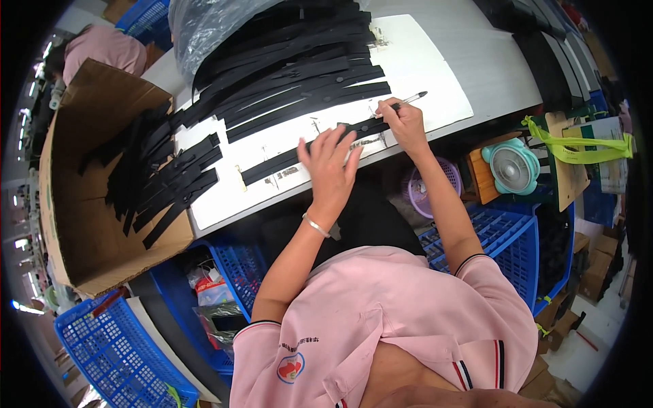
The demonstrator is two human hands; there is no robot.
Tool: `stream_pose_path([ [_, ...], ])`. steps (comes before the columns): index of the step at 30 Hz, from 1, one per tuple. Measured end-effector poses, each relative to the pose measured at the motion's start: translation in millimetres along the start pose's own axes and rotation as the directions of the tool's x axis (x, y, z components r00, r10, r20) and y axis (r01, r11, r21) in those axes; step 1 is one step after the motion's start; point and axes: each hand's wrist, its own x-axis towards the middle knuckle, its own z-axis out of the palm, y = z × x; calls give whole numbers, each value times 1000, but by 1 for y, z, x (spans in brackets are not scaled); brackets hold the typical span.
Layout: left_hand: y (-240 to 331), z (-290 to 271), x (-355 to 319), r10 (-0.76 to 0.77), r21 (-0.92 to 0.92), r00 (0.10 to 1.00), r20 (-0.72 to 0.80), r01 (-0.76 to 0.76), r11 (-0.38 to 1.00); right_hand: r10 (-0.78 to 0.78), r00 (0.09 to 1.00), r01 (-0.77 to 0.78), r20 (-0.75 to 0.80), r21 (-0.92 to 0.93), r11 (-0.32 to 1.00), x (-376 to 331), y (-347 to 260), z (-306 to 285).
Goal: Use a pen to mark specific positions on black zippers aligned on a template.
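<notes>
A black fabric strip (pixel 279 162) lies lengthwise along the near part of a white board (pixel 435 81). My left hand (pixel 330 163) rests over this strip, fingers spread, holding nothing. Toward the strip's right end, my right hand (pixel 406 128) is closed around a slim pen (pixel 413 97), whose dark end sticks out up and to the right. The pen's other end is hidden by my fingers. Dark marks are drawn on the board around the strip. Just beyond, many more black strips (pixel 292 68) lie in overlapping rows.
An open cardboard box (pixel 88 231) stands at the left with black strips hanging into it. Clear plastic (pixel 204 34) covers part of the far pile. Blue crates (pixel 126 353) sit below the table. A small turquoise fan (pixel 511 166) and a purple basket (pixel 435 187) are at the right.
</notes>
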Motion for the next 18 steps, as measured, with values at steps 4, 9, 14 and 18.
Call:
stream_pose_path([
  [4, 12, 32, 27, 76, -85, 996, -47, -80, 993, 9, 1000, -9, 3, 5, 1000, 0, 3, 1],
  [9, 13, 43, 30, 43, -87, 997, -63, -49, 995, -87, 996, 88, 15, -142, 986, 0, 10, 1],
  [14, 13, 44, 29, 50, -58, 996, -80, -55, 997, -107, 994, 104, -7, -161, 981, -2, 5, 3],
  [18, 15, 45, 30, 57, -38, 995, -87, -60, 997, -84, 995, 86, 54, -32, 996, -4, 12, -6],
])
